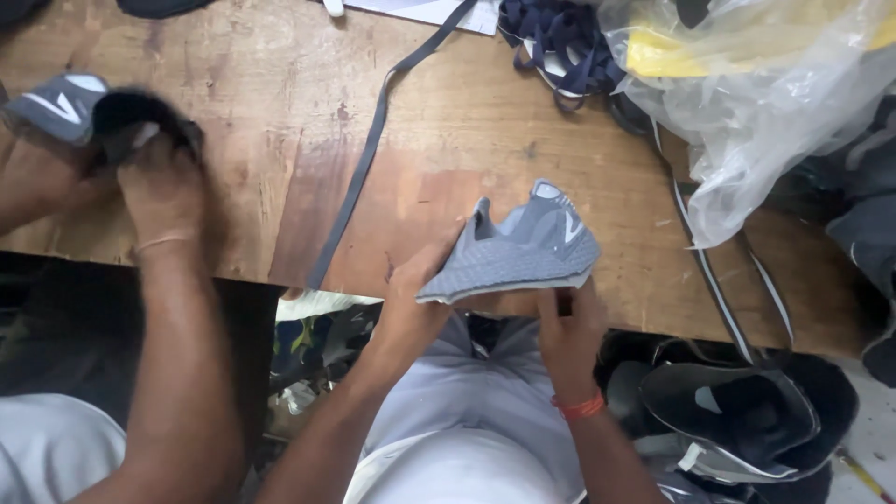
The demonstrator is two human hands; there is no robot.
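Grey knit shoe upper (523,247) sits at the wooden surface's (448,121) near edge, left hand (420,289) and right hand (565,322) fingers closed on its lower rim; bare wood beyond, strap (369,149) leftward.

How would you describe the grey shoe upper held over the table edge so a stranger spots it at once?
Start at the worn wooden table and go to its near edge. There the left hand and right hand hold a light grey knitted shoe upper. Unlike the dark shoe below, it is pale, flat and soleless.
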